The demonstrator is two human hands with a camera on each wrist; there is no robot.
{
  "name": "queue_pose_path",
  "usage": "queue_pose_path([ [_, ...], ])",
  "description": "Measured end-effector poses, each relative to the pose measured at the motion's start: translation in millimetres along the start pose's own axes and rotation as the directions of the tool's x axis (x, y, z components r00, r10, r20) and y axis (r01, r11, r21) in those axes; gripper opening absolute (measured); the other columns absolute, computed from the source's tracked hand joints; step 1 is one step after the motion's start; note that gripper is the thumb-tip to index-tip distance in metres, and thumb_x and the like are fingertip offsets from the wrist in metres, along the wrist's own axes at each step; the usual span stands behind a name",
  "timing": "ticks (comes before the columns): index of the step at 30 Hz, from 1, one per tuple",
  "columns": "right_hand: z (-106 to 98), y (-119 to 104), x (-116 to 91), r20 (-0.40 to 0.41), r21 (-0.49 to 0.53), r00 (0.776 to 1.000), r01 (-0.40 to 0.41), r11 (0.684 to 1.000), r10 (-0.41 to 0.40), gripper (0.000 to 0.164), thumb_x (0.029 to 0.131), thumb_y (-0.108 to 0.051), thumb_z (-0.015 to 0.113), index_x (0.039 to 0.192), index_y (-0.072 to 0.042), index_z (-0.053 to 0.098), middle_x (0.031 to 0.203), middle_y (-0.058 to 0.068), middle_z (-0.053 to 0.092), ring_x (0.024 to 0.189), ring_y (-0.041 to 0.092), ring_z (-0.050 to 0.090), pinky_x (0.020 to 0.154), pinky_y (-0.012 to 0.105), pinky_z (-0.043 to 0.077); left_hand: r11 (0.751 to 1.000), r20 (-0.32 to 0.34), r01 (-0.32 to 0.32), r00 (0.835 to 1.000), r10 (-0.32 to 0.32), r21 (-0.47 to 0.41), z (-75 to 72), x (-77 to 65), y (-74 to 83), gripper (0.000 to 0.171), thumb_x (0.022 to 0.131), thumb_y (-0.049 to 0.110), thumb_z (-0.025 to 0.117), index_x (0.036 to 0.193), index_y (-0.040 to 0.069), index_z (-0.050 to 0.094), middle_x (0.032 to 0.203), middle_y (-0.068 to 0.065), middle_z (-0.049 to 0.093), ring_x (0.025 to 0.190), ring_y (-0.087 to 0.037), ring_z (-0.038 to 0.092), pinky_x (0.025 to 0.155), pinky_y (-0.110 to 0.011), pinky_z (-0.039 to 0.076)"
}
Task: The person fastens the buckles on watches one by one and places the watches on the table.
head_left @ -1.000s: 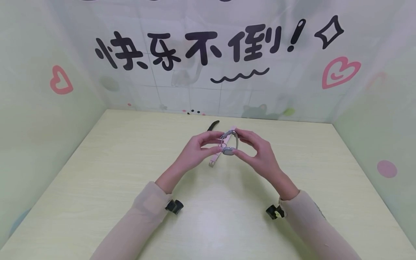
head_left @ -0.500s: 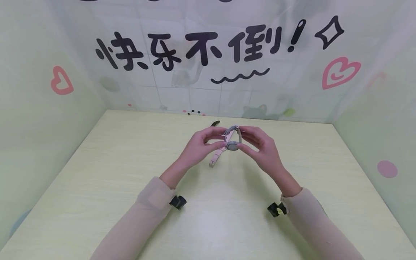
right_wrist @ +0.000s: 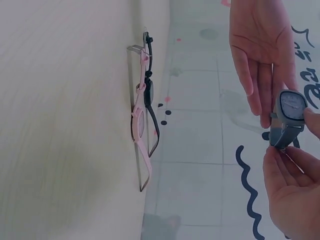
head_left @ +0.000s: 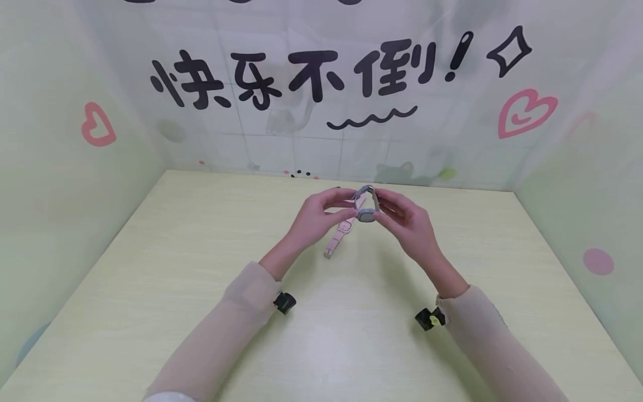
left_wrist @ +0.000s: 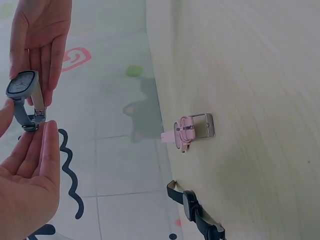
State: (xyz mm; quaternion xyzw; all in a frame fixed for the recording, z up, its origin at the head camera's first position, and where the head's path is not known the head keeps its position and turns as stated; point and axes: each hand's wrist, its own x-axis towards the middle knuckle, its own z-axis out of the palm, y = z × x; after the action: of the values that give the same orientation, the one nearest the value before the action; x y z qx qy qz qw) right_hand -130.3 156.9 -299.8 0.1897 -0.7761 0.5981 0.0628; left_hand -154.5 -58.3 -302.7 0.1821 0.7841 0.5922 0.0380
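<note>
A grey-blue wristwatch (head_left: 367, 216), its strap fastened in a loop, is held above the table between two hands. My left hand (head_left: 321, 216) pinches the loop's left side between thumb and fingers. On the right side, my right hand (head_left: 409, 223) grips it likewise. The squarish dial (right_wrist: 292, 105) shows in the right wrist view, and the buckle end sits opposite it. Below, a pink watch (head_left: 345, 226) lies on the table. A black watch (left_wrist: 190, 205) lies beside it, almost wholly hidden behind my left hand in the head view.
The pale wooden table (head_left: 201, 251) ends at a printed back wall (head_left: 311, 139) with black lettering. Side walls stand left and right. A small black device (head_left: 284, 302) is worn at the left cuff, another black device (head_left: 430, 319) at the right.
Both hands have carried the grey-blue watch up in the view, away from me and slightly right. More of the pink watch shows now, while the black one has become covered.
</note>
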Motion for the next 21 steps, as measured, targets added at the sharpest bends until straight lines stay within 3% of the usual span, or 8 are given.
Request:
queue_pose_path([
  [5,-4.4,5.9,3.6,-0.020,0.010,1.000,-0.024,1.000,0.024,0.044,0.093,0.001,0.065,0.136,0.005,0.055,0.137,0.025,0.058,0.113,-0.005,0.062,0.095,0.014,0.051,0.999,-0.004,0.013,1.000,-0.013,0.034,5.1,10.0,-2.9,0.038,0.092,0.023,0.073,0.129,0.018,0.065,0.129,0.000,0.069,0.116,-0.017,0.068,0.101,-0.040,0.053],
  [8,-6.7,10.6,5.5,-0.032,0.008,0.999,-0.025,1.000,0.025,0.042,0.093,0.001,0.066,0.134,0.005,0.057,0.135,0.027,0.059,0.108,-0.009,0.062,0.093,0.013,0.052,0.998,0.000,0.019,1.000,-0.019,0.061,7.4,14.5,-5.2,0.038,0.092,0.024,0.073,0.129,0.018,0.066,0.129,0.000,0.069,0.115,-0.018,0.068,0.101,-0.041,0.053],
  [11,-8.3,15.3,7.3,-0.035,-0.009,0.998,-0.045,0.999,0.044,0.040,0.094,-0.002,0.066,0.133,0.004,0.058,0.133,0.026,0.061,0.111,0.001,0.065,0.093,0.013,0.052,0.995,0.006,0.029,1.000,-0.030,0.092,9.6,18.6,-8.3,0.038,0.092,0.026,0.073,0.128,0.019,0.066,0.127,0.000,0.070,0.115,-0.018,0.068,0.103,-0.044,0.051],
  [16,-9.7,20.6,9.7,-0.025,-0.018,0.994,-0.111,0.994,0.110,0.040,0.095,-0.006,0.066,0.133,0.004,0.059,0.136,0.026,0.059,0.125,0.032,0.061,0.094,0.015,0.051,0.990,0.014,0.056,0.998,-0.059,0.131,13.3,24.4,-13.2,0.037,0.092,0.028,0.073,0.128,0.019,0.067,0.125,0.000,0.071,0.115,-0.019,0.068,0.107,-0.049,0.046],
  [21,-9.7,23.7,11.7,-0.012,-0.056,0.984,-0.179,0.982,0.179,0.041,0.096,-0.009,0.065,0.134,0.003,0.058,0.138,0.023,0.059,0.130,0.036,0.058,0.100,0.022,0.049,0.983,0.020,0.078,0.996,-0.082,0.165,15.9,28.8,-19.7,0.039,0.092,0.029,0.072,0.129,0.019,0.066,0.126,-0.001,0.071,0.115,-0.019,0.068,0.108,-0.050,0.045],
])
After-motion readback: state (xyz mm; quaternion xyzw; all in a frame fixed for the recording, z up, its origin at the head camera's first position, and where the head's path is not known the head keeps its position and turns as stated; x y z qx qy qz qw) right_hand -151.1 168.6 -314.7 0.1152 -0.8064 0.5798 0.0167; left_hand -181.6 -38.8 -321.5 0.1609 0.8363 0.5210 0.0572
